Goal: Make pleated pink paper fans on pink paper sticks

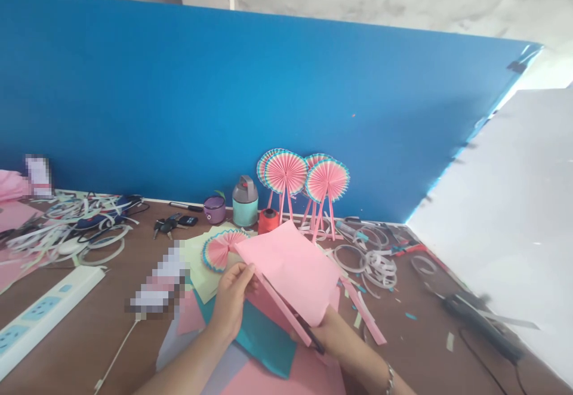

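A sheet of pink paper [295, 269] is pinched at its left corner between the thumb and fingers of my left hand [236, 290]. My right hand [333, 329] is closed on dark-handled scissors [314, 340] at the sheet's lower edge, partly hidden by the paper. A narrow pink strip [280, 302] runs along that edge, parted from the sheet by a long slit. Beneath lie a teal sheet [266, 338], more pink paper [286, 377] and pale green paper [199, 267]. A pleated pink paper fan [219, 252] rests just beyond my left hand.
Several round fans [286, 171] lean against the blue partition [179, 102]. Nearby stand a red thread spool [267, 221], a teal-and-grey container [245, 204] and a purple pot [215, 210]. White strip coils [379, 269], a glue gun [481, 323], keys [166, 226] and a power strip [49, 311] surround the papers.
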`<state>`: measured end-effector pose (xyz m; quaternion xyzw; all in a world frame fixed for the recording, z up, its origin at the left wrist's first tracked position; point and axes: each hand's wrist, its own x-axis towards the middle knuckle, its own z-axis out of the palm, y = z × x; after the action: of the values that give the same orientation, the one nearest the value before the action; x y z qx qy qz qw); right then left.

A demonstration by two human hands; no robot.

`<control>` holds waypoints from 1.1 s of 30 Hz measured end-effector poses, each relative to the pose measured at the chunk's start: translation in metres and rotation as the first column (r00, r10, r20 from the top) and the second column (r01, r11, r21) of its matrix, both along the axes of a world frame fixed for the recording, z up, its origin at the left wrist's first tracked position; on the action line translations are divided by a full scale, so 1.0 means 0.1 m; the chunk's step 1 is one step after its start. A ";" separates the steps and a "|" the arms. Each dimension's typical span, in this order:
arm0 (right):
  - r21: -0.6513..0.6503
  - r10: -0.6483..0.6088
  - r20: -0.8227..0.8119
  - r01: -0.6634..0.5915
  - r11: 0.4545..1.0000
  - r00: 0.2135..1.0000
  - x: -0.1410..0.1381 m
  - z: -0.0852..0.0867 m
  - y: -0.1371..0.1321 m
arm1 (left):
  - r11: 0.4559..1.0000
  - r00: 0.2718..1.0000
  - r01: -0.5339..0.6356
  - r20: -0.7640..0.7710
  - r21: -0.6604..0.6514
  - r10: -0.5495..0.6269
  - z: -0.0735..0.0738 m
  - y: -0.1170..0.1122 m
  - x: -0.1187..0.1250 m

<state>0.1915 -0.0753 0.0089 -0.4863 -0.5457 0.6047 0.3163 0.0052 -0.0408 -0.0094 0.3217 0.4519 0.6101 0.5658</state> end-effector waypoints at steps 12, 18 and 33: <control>-0.085 0.010 -0.046 -0.014 0.996 0.999 0.05 -0.05 0.01 | 0.998 0.994 -0.050 0.091 -0.028 0.053 -0.02 0.03 -0.02; -0.114 0.075 -0.013 -0.076 0.991 0.997 0.06 0.09 0.01 | 0.999 0.994 -0.031 0.104 -0.035 0.034 -0.04 0.03 -0.02; -0.082 0.080 -0.042 -0.083 0.993 0.996 0.07 -0.01 0.02 | 0.999 0.988 -0.037 0.149 -0.040 0.042 -0.07 0.04 -0.02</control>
<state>0.1984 -0.0732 0.0080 -0.4648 -0.5329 0.6488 0.2812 0.0031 -0.0371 -0.0163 0.2553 0.4255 0.6353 0.5917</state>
